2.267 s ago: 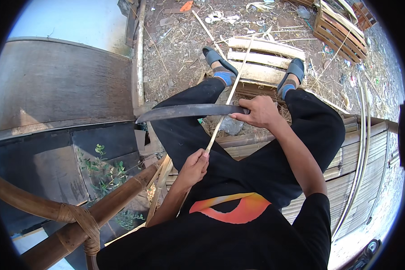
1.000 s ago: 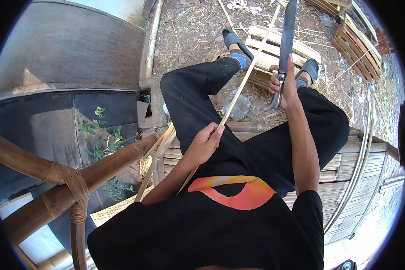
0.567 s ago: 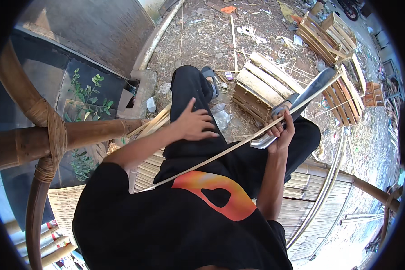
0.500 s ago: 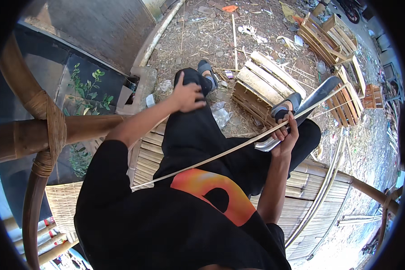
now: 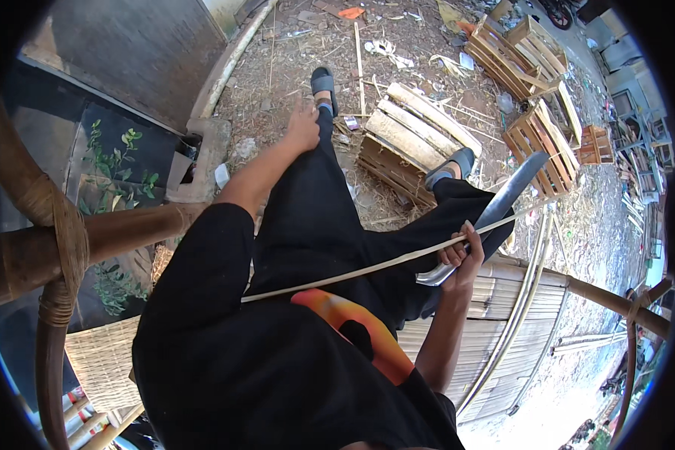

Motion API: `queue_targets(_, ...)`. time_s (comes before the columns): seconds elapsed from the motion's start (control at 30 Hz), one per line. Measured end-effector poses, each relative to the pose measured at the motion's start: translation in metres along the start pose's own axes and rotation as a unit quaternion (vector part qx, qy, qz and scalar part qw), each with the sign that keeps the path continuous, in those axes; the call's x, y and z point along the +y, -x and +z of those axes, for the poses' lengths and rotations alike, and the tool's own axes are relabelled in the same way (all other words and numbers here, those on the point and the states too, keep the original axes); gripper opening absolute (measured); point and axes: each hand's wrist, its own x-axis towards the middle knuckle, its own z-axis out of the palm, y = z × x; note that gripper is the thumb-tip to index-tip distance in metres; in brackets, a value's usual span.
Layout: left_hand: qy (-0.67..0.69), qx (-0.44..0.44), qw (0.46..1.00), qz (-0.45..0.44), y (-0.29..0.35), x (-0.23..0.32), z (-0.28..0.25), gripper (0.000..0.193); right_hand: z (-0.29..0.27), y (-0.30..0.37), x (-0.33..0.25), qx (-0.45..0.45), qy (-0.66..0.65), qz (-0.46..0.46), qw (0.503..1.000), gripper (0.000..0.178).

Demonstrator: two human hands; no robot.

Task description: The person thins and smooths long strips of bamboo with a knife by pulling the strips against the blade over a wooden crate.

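Note:
My right hand (image 5: 463, 259) is closed around a machete (image 5: 514, 184) near its shiny, silver-coloured handle. The broad blade points up and away to the right, over my right knee. A long, thin bamboo strip (image 5: 367, 267) is gripped in the same hand, crossing the blade. From there it slants down left over my lap, and its near end disappears by my left sleeve. My left hand (image 5: 303, 126) is stretched forward beside my lower left leg, just short of the sandal (image 5: 323, 84). Its fingers look extended and slightly blurred, with nothing visible in them.
Bamboo slats of the seat (image 5: 495, 300) lie under me, with long bamboo strips (image 5: 514, 330) along the right. A thick bamboo rail (image 5: 135, 231) runs at my left. A wooden crate (image 5: 412, 139) stands by my right foot, more crates (image 5: 536, 56) beyond. Litter covers the ground.
My left hand has moved from over the knee forward along the leg, which is now stretched further out. The view has shifted; my right hand still holds the machete and bamboo strip.

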Motion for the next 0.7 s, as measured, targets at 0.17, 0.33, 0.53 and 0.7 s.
queue_targets(0.17,0.209,0.081,0.972,0.063,-0.022,-0.002,-0.031,0.043,-0.01,-0.002,0.011,0.041,-0.004,-0.017,0.999,0.009)
queue_targets(0.33,0.206,-0.14,0.928,0.278,0.074,0.101,-0.021,0.04,0.007,-0.021,0.018,0.008,-0.018,0.004,1.0,0.02)
queue_targets(0.53,0.43,-0.118,0.848,0.288,0.113,0.127,-0.062,0.036,0.008,-0.024,0.025,0.027,0.009,0.017,0.999,0.022)
queue_targets(0.7,0.502,-0.106,0.821,0.249,0.119,0.133,-0.054,0.04,0.011,-0.028,0.024,0.021,0.019,0.022,0.999,0.02)
